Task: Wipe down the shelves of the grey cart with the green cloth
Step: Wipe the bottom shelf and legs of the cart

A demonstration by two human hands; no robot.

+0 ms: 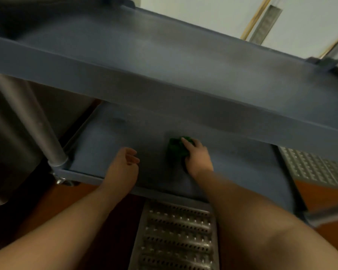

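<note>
The grey cart fills the view, with its upper shelf point(164, 61) running across the top and its lower shelf point(105, 145) beneath it. A crumpled green cloth point(175, 148) lies on the lower shelf. My right hand point(198, 158) rests on the cloth and grips it, fingers curled over its top. My left hand point(125, 162) hovers over the lower shelf to the left of the cloth, fingers loosely curled and holding nothing.
A grey metal post point(39, 125) stands at the cart's left corner above a caster point(61, 181). Perforated metal floor grates lie below point(176, 236) and at the right point(316, 168) on a reddish-brown floor. The upper shelf overhangs the back of the lower one.
</note>
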